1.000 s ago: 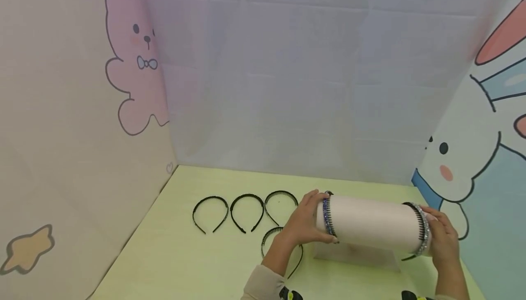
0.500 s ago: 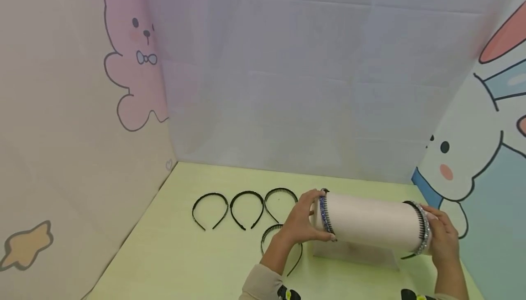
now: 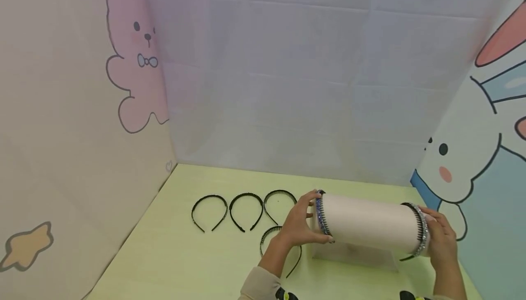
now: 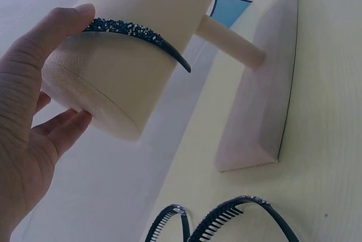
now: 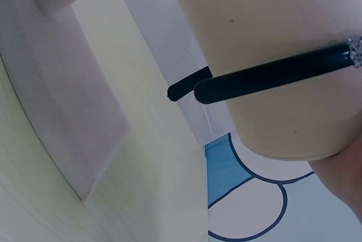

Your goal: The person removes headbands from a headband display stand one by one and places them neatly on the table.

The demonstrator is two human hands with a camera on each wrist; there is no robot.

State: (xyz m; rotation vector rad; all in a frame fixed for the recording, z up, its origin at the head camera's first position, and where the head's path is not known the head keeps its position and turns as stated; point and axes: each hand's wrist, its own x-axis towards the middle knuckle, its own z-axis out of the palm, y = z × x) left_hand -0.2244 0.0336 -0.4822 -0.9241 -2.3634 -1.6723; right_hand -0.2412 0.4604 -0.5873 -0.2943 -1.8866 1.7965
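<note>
- Carrying everything: a pale green surface (image 3: 176, 254) running out under and past both hands.
- Padded roll (image 3: 370, 224), lying sideways right between the hands, raised off the surface.
- Base plate (image 3: 355, 258), below the roll and between the hands.
- Left hand (image 3: 297, 224): spread wide over one end of the roll, pinching the blue headband between thumb and fingertips. Right hand (image 3: 444, 240): curled around the opposite end, looks like it's steadying the roll.
- Four loose headbands (image 3: 246, 194), flat on the surface to the left hand's left and under that forearm. Silver headband (image 3: 423, 234) sits around the roll just beside the right hand. Blue headband (image 3: 321, 215) is around the left end; my guess is the step is seating it there, and the next move calls for a gentle straighten before letting go.
- Post (image 4: 232, 44): left wrist view shows it joining roll to base, which the head view basically hides.
- Black tips (image 5: 209, 91): right wrist view catches both poking past the roll; head view gives me just one.
</note>
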